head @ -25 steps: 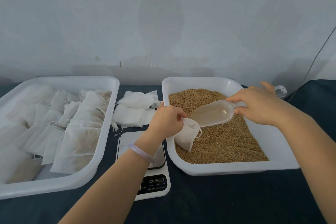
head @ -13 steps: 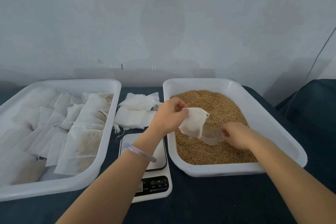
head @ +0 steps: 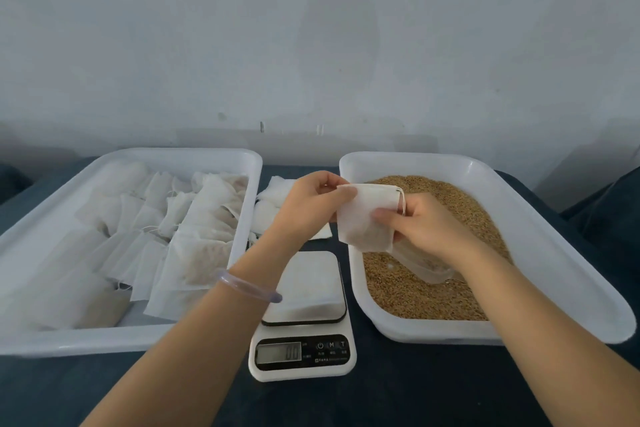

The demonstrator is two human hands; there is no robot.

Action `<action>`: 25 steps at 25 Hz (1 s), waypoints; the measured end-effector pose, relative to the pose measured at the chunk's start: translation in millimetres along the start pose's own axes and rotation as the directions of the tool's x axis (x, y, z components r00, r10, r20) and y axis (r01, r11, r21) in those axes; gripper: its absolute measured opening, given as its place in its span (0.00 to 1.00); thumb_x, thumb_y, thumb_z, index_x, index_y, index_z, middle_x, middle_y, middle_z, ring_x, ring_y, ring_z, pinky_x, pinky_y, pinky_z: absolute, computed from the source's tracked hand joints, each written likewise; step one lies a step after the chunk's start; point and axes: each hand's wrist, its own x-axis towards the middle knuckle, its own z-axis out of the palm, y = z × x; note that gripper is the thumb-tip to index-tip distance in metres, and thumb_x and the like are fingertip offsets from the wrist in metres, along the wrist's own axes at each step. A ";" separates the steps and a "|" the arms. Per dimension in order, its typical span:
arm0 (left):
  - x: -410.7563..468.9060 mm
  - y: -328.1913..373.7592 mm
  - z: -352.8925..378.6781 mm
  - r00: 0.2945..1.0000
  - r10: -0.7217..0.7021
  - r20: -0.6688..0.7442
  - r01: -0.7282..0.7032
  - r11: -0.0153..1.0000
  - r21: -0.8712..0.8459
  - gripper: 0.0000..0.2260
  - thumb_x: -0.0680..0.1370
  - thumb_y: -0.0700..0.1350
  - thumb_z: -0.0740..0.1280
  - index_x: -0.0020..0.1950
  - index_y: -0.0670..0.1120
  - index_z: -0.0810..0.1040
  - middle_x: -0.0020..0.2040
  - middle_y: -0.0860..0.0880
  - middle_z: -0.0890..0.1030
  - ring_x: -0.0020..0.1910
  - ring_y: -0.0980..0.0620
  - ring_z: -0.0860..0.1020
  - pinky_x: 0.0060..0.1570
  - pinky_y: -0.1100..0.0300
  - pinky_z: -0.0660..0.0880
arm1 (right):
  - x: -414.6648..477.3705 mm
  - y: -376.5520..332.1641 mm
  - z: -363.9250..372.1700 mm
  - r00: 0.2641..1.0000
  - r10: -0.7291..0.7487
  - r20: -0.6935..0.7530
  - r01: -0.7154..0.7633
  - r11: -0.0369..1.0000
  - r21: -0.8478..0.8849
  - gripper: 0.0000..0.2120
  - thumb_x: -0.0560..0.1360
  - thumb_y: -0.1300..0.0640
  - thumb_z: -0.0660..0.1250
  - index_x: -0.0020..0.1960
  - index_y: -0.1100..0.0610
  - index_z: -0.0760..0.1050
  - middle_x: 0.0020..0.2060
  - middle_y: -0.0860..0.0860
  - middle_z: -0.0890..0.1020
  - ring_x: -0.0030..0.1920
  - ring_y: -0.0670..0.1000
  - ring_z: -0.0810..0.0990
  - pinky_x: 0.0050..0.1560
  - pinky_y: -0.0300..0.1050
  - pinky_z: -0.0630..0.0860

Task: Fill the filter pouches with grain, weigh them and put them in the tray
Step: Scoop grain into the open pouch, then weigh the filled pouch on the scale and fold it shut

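Note:
A white filter pouch [head: 363, 218] with a drawstring hangs above the near left part of the grain tray [head: 540, 229]. My left hand [head: 308, 204] pinches its top left corner. My right hand [head: 422, 222] holds its right side, thumb across the front. Brown grain [head: 415, 291] fills the tray. The clear plastic scoop [head: 429, 270] lies on the grain under my right hand. A white digital scale [head: 304, 315] stands between the two trays with nothing on its platform.
A large white tray [head: 69, 336] on the left holds several filled pouches [head: 194, 253]. A pile of empty pouches [head: 273, 204] lies behind the scale, partly hidden by my left hand. A dark cloth [head: 381, 399] covers the table. A pale wall stands close behind.
My right hand laid the scoop down on the grain and came up to hold the pouch. My left hand lifted the pouch higher, and it now hangs flat between both hands.

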 end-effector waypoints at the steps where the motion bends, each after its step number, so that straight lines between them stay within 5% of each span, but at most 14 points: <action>1: -1.3 0.0 -10.2 0.998 0.020 0.056 -0.021 1.000 0.019 0.03 0.74 0.42 0.71 0.46 0.46 0.79 0.41 0.51 0.83 0.40 0.54 0.82 0.42 0.62 0.81 | 3.2 -4.5 2.6 1.000 -0.015 -0.001 0.015 1.000 -0.007 0.05 0.76 0.52 0.67 0.47 0.50 0.81 0.38 0.45 0.85 0.37 0.45 0.83 0.32 0.39 0.79; 6: -8.0 -8.6 -53.2 0.995 0.017 0.095 -0.059 0.882 0.468 0.09 0.73 0.41 0.72 0.32 0.43 0.79 0.25 0.59 0.79 0.24 0.64 0.76 0.27 0.74 0.68 | 18.5 -27.0 33.1 0.989 -0.087 0.122 0.102 0.987 -0.123 0.15 0.76 0.50 0.65 0.44 0.62 0.80 0.39 0.55 0.84 0.38 0.49 0.82 0.41 0.41 0.77; 9: -10.6 -17.5 -65.9 0.995 -0.030 0.094 -0.028 0.830 0.558 0.14 0.73 0.42 0.71 0.27 0.46 0.76 0.22 0.56 0.77 0.21 0.63 0.73 0.23 0.74 0.66 | 24.9 -31.5 53.8 0.976 -0.134 0.173 0.174 0.955 -0.242 0.23 0.76 0.48 0.65 0.43 0.71 0.74 0.28 0.58 0.72 0.26 0.50 0.68 0.30 0.38 0.67; 11: -10.7 -22.8 -71.0 0.995 -0.011 0.095 -0.050 0.778 0.626 0.16 0.72 0.44 0.72 0.26 0.47 0.73 0.20 0.57 0.74 0.20 0.63 0.71 0.23 0.74 0.63 | 28.0 -29.2 60.2 0.971 -0.137 0.194 0.188 0.943 -0.276 0.23 0.76 0.49 0.65 0.35 0.68 0.71 0.24 0.49 0.65 0.23 0.46 0.61 0.26 0.36 0.59; 15: -9.2 -30.6 -76.3 0.991 -0.034 0.127 -0.079 0.621 0.780 0.15 0.72 0.51 0.73 0.32 0.43 0.78 0.24 0.53 0.72 0.25 0.59 0.68 0.26 0.70 0.65 | 30.4 -16.4 70.3 0.964 -0.105 0.246 0.211 0.864 -0.457 0.22 0.76 0.48 0.66 0.27 0.54 0.63 0.23 0.47 0.66 0.22 0.43 0.62 0.25 0.36 0.58; 18: -6.9 -41.2 -70.7 0.978 -0.104 0.178 -0.104 0.496 0.862 0.21 0.73 0.52 0.71 0.26 0.45 0.67 0.25 0.50 0.67 0.31 0.52 0.66 0.50 0.61 0.70 | 34.9 -9.9 81.1 0.949 -0.143 0.281 0.299 0.694 -0.655 0.22 0.76 0.48 0.64 0.27 0.51 0.60 0.25 0.46 0.66 0.27 0.43 0.63 0.31 0.40 0.58; 20: -5.8 -46.4 -67.1 0.968 -0.114 0.226 -0.168 0.380 0.910 0.21 0.74 0.53 0.69 0.27 0.46 0.64 0.26 0.51 0.66 0.32 0.49 0.67 0.66 0.57 0.59 | 38.8 -4.7 87.0 0.940 -0.159 0.303 0.335 0.611 -0.718 0.21 0.77 0.51 0.61 0.27 0.50 0.60 0.25 0.46 0.65 0.27 0.44 0.62 0.40 0.42 0.59; 25: -9.3 -52.6 -63.4 0.970 -0.099 0.223 -0.194 0.243 0.950 0.13 0.73 0.57 0.67 0.32 0.53 0.74 0.29 0.54 0.70 0.38 0.52 0.72 0.73 0.54 0.46 | 42.4 7.9 98.6 0.940 -0.133 0.315 0.338 0.492 -0.802 0.18 0.74 0.51 0.62 0.26 0.51 0.65 0.25 0.46 0.70 0.31 0.49 0.68 0.51 0.45 0.61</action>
